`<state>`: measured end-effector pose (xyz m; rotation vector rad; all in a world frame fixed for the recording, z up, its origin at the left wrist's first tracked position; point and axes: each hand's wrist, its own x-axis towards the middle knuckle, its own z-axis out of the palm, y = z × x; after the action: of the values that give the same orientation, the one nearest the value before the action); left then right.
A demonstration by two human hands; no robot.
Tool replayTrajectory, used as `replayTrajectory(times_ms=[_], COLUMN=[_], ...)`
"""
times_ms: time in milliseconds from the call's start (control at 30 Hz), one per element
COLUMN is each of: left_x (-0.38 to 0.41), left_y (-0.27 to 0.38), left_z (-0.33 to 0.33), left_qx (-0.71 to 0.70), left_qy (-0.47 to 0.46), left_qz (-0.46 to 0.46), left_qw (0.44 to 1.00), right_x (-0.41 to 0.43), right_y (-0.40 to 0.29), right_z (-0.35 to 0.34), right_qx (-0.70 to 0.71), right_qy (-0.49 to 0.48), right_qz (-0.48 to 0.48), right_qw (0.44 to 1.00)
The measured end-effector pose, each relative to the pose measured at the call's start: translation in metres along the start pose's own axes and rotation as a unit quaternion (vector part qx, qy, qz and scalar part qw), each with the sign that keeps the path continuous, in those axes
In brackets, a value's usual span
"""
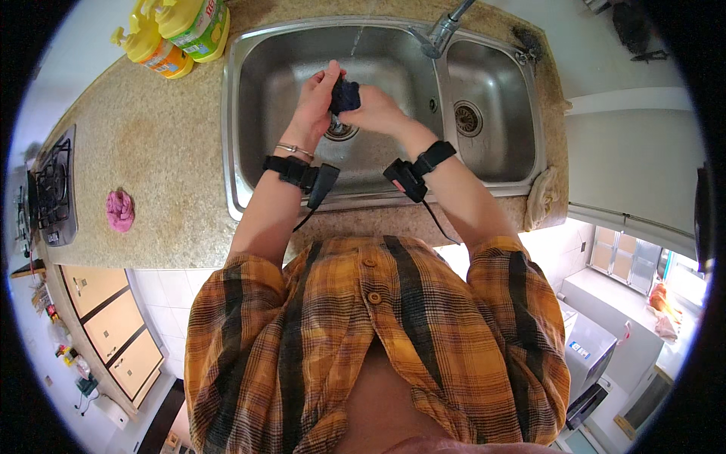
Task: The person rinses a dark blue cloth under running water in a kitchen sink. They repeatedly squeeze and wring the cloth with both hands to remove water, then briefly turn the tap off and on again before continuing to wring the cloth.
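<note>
A dark navy wet-looking cloth (pixel 345 96) is bunched between my two hands over the large basin of a stainless steel sink (pixel 272 74). My left hand (pixel 315 97) grips its left side, thumb pointing up. The right side is held by my right hand (pixel 379 109). Below the cloth, water runs toward the drain (pixel 341 131), which is partly hidden by my hands. A thin stream of water (pixel 357 42) shows above the cloth. The metal faucet (pixel 440 37) stands at the divider between the two basins.
Yellow-capped detergent bottles (pixel 195 28) stand at the upper left. A pink cloth (pixel 119 210) lies on the speckled countertop (pixel 164 164), with a gas stove (pixel 57 184) farther left. A beige rag (pixel 542 198) rests by the sink's right corner. The smaller basin (pixel 493 85) is at right.
</note>
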<state>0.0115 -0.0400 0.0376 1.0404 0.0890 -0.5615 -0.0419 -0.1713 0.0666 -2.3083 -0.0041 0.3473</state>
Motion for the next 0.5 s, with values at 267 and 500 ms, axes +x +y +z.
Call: replayTrajectory(times_ms=[267, 500], left_x=[-0.024, -0.013], left_y=[0.033, 0.018], left_z=[0.016, 0.025], left_qx=[-0.010, -0.029], left_qy=[-0.222, -0.081], left_qz=[0.011, -0.004], left_qw=[0.975, 0.996], right_x=[-0.019, -0.019], right_y=[-0.004, -0.003], right_z=[-0.016, -0.002], right_qx=[0.503, 0.311], right_qy=[-0.204, -0.113], right_qz=[0.089, 0.060], right_qw=[0.835, 0.942])
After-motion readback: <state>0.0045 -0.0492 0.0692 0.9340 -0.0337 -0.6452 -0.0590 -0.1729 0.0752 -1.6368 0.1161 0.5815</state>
